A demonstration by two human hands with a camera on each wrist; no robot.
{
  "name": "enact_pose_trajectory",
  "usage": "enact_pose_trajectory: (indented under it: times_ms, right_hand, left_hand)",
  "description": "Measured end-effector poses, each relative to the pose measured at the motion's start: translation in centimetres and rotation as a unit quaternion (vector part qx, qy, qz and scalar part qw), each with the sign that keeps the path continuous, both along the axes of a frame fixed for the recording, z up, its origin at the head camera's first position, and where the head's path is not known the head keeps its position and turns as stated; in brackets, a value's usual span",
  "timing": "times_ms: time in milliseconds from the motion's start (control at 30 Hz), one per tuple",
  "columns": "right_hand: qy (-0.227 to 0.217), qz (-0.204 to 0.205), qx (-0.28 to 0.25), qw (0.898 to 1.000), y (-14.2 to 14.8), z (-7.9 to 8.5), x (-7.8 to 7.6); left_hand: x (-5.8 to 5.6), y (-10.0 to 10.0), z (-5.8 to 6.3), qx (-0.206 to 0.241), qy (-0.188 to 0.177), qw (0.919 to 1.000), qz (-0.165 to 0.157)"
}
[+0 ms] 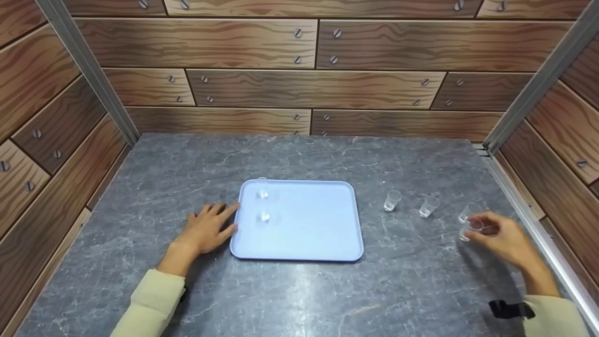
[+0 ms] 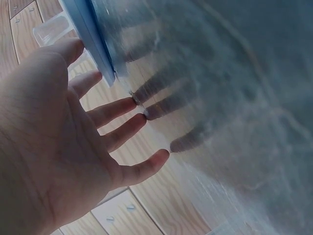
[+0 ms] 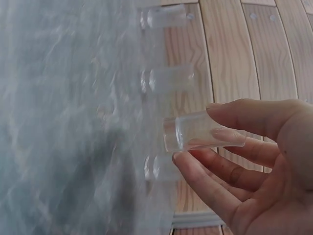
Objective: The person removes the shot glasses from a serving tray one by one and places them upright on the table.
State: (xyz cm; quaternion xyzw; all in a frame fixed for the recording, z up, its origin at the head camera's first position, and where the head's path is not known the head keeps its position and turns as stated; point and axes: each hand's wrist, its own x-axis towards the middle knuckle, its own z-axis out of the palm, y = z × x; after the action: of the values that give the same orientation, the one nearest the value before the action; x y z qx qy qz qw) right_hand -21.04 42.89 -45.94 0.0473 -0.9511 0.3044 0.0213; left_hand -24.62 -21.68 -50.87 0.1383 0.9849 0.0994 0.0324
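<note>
At the right, my right hand [image 1: 506, 238] pinches a small clear shot glass [image 3: 193, 131] between thumb and fingers, mouth toward the palm in the right wrist view. Another shot glass [image 1: 469, 211] stands just behind the held one and is partly covered by it. My left hand [image 1: 204, 232] lies by the left edge of a pale blue tray [image 1: 299, 252], fingers spread, thumb and index fingertip at its rim. In the left wrist view the other fingertips rest on the tabletop. Two shot glasses, one shot glass [image 1: 265, 216] in front of the other, stand at the tray's left side.
Two more shot glasses, a nearer-to-tray glass [image 1: 392, 201] and a second glass [image 1: 429, 207], stand between the tray and my right hand. The grey marbled table [image 1: 299, 299] is bounded by wood-patterned walls [image 1: 252, 89] and a metal rail [image 1: 538, 243] on the right.
</note>
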Motion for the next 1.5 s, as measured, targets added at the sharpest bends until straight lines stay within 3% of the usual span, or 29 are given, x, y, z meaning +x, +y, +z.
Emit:
enact_pose_trajectory:
  times_ms: [500, 967, 1067, 1300, 1500]
  right_hand:
    - [-0.006, -0.027, 0.032, 0.999, 1.9, -1.9, 0.3]
    - [-0.003, -0.014, 0.033, 0.999, 1.5, -1.5, 0.6]
    - [0.022, -0.011, 0.031, 0.999, 1.2, -0.4, 0.9]
    - [0.143, -0.015, -0.023, 0.989, -1.4, 2.0, 1.4]
    - [0.161, 0.015, -0.062, 0.985, -4.9, 3.2, 0.8]
  left_hand:
    - [0.0, 0.0, 0.0, 0.004, -0.002, 1.0, -0.002]
    - [0.0, 0.0, 0.0, 0.0, -0.01, 0.9999, 0.001]
    - [0.0, 0.0, -0.1, 0.001, -0.009, 1.0, 0.002]
    - [0.2, 0.0, -0.3, -0.001, -0.011, 0.9999, 0.002]
    - [0.1, 0.0, -0.1, 0.004, -0.011, 0.9999, -0.001]
